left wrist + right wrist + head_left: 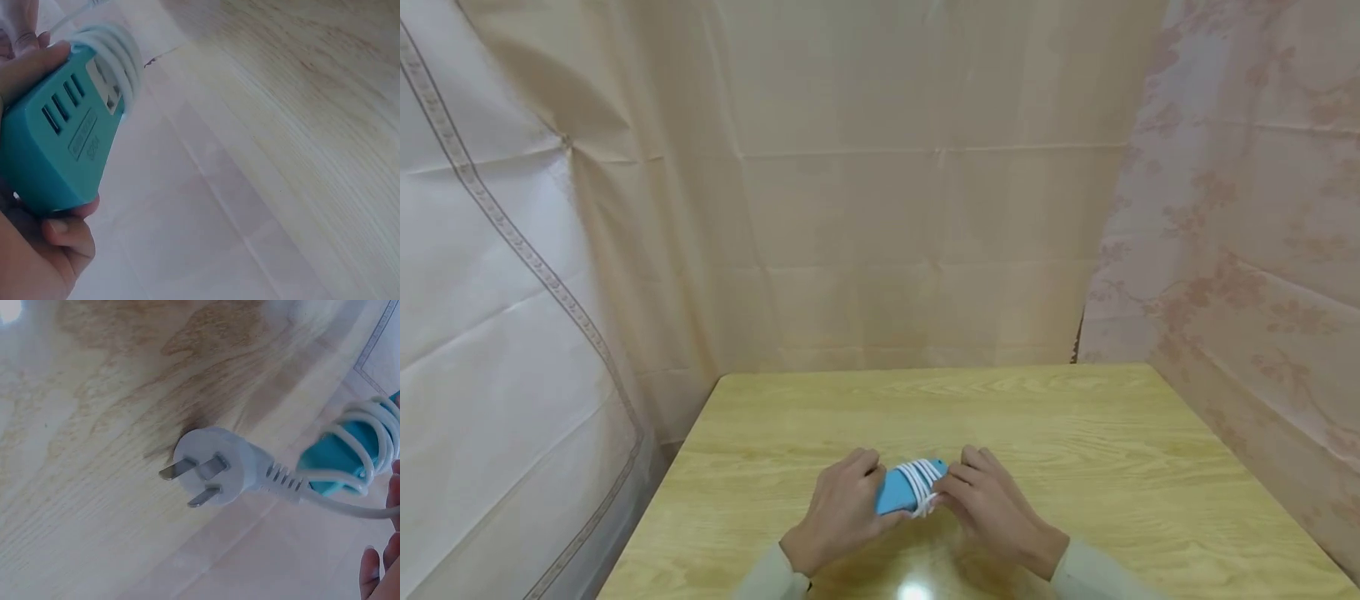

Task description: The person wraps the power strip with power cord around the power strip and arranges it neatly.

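Observation:
My left hand [847, 508] grips one end of a blue power strip [892, 493], with the thumb along one face and curled fingers underneath. Slots like USB ports and part of a white socket face show on the strip in the left wrist view. White cord [916, 482] is wound in several loops round the strip's other end. At those loops, my right hand [996, 512] pinches the cord with bent fingers. From there a white three-pin plug [212, 465] sticks out in the right wrist view, its metal prongs bare. The strip is held above the table.
Below both hands is a light wood-grain table [760, 425], with a bright reflection near its front. A beige curtain [925, 208] hangs behind it. White cloth [490, 333] hangs at the left and flowered cloth [1247, 250] at the right.

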The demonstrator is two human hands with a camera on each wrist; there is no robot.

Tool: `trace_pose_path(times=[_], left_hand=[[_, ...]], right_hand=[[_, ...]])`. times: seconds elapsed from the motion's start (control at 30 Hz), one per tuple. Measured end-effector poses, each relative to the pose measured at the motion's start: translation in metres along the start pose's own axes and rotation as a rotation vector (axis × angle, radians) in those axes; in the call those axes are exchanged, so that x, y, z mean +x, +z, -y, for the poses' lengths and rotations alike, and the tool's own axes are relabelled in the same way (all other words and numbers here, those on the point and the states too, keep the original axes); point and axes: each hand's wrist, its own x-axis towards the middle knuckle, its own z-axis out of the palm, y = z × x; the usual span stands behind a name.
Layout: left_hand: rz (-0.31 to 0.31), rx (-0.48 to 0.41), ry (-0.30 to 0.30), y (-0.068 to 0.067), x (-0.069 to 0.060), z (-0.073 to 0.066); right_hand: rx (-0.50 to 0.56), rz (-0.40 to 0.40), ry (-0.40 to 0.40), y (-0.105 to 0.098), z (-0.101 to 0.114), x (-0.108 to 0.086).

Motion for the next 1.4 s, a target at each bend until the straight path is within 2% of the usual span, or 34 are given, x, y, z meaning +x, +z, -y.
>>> trace_pose_path(times=[0.13,0.27,0.5,0.67,0.83,1.1,1.23,1.4], left_hand=[[0.035,-0.007,0.059,0.000,0.001,-0.001],[0.073,-0.035,0.110,-0.002,0.000,-0.002],[0.178,-0.124,0.119,-0.007,0.003,-0.001],[0.259,-0.252,0.110,-0.010,0.003,0.001],[0.312,-0.359,0.119,-0.010,0.005,0.004],[0.380,-0.668,0.142,-0.011,0.005,0.003],[0.397,-0.756,0.149,-0.008,0.005,0.004],[0.422,-0.827,0.191,-0.006,0.008,0.004]], right_hand=[[-0.010,-0.025,-0.026,0.000,-0.003,0.001],[-0.010,-0.009,-0.028,0.000,-0.004,0.000],[0.016,-0.024,-0.062,0.001,-0.006,0.002],[0.037,-0.045,-0.118,0.001,-0.008,0.003],[0.047,-0.011,-0.129,0.001,-0.008,0.004],[0.112,0.021,-0.138,0.000,-0.010,0.005],[0.175,0.021,-0.117,-0.001,-0.011,0.006],[0.235,0.041,-0.104,-0.002,-0.010,0.008]])
